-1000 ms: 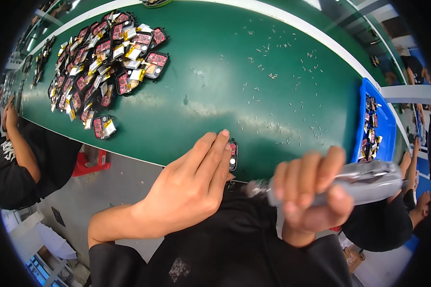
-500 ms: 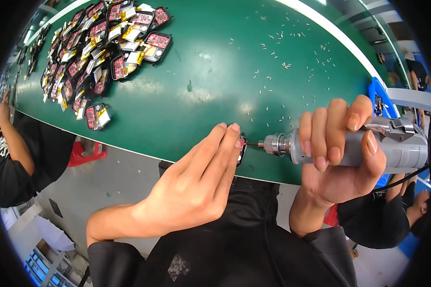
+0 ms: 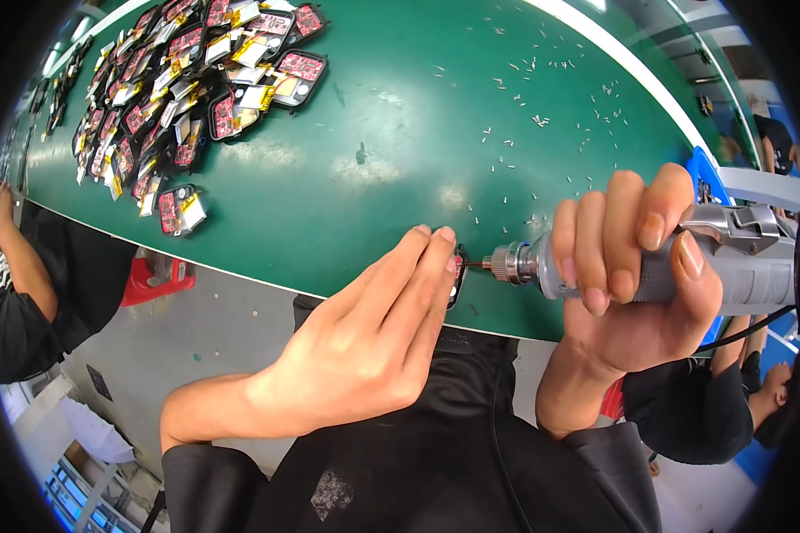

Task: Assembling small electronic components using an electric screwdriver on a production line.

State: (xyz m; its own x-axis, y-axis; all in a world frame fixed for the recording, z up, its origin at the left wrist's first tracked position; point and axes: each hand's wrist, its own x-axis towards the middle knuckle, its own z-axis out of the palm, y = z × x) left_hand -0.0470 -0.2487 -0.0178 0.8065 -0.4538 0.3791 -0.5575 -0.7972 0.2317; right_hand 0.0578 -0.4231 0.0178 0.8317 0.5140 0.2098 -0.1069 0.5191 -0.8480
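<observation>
With fingers pressed together, my left hand [image 3: 364,333] covers most of a small black-cased electronic device [image 3: 457,277] at the table's near edge. Only the device's right side shows, with some red and white parts. My right hand [image 3: 636,258] is wrapped round a grey electric screwdriver [image 3: 742,275] lying level. Its thin bit [image 3: 474,264] points left and its tip meets the device, though the exact contact spot is too small to tell. A knurled metal collar [image 3: 509,264] sits between bit and body.
Many open black cases [image 3: 187,84] with red circuit boards and silver battery pouches are piled far left; one open case [image 3: 182,210] lies apart. Small screws [image 3: 540,120] are scattered on the green table [image 3: 347,222]. A blue bin [image 3: 707,178] stands at right. People sit on both sides.
My view has shifted slightly, so table things sit a little differently in the picture. Both hands keep their holds, and the screwdriver's bit stays at the device.
</observation>
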